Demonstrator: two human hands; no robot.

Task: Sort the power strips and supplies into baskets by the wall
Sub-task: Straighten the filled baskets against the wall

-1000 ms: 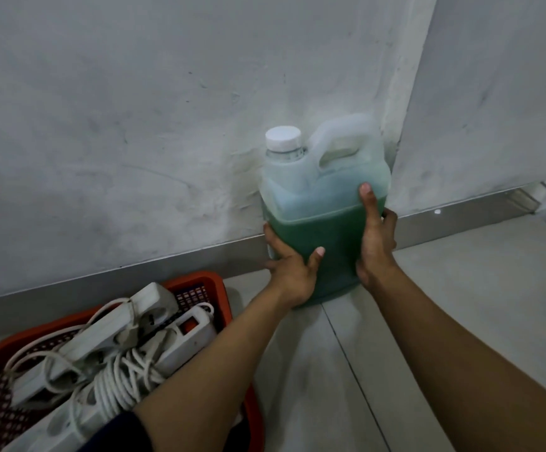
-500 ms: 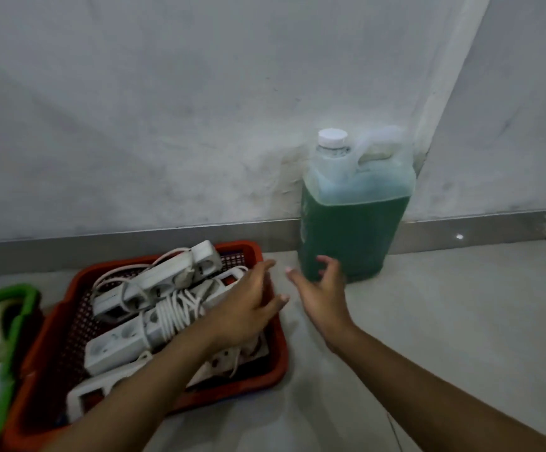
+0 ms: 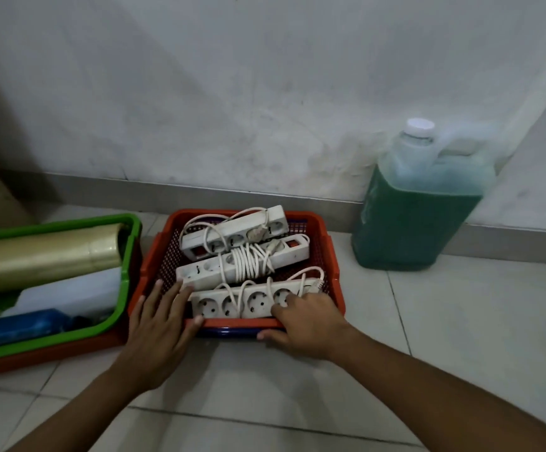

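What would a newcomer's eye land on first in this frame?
Probably the red basket at centre, by the wall, packed with three white power strips and their coiled cords. The left hand and right hand both rest on its near rim. Next come the big jug of green liquid standing against the wall to the right, and the green basket on the left holding a shiny roll.
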